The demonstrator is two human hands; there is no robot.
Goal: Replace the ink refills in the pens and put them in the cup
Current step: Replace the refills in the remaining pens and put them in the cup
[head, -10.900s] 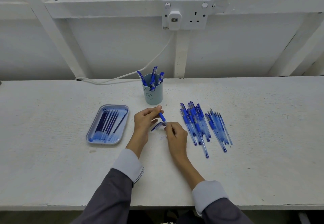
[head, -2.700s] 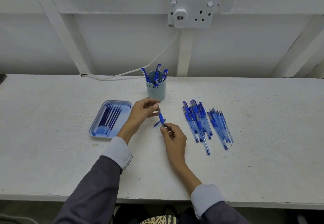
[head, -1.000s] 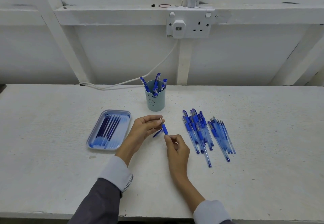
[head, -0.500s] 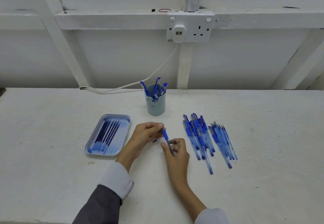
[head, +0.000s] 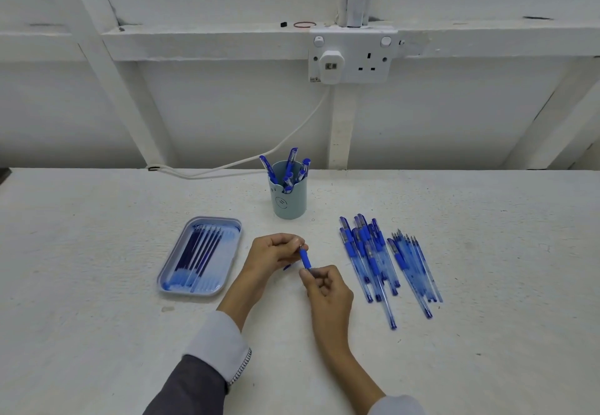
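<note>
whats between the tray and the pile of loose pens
In the head view, the left hand and right hand lie there, together gripping one pen.

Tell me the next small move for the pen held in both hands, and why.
Probably finish twisting the pen together: the left hand pinches its tip end and the right hand grips its barrel, so it looks mid-assembly. The cup can wait until the pen is closed.

Bright even light, soft shadows, edges bowed.
</note>
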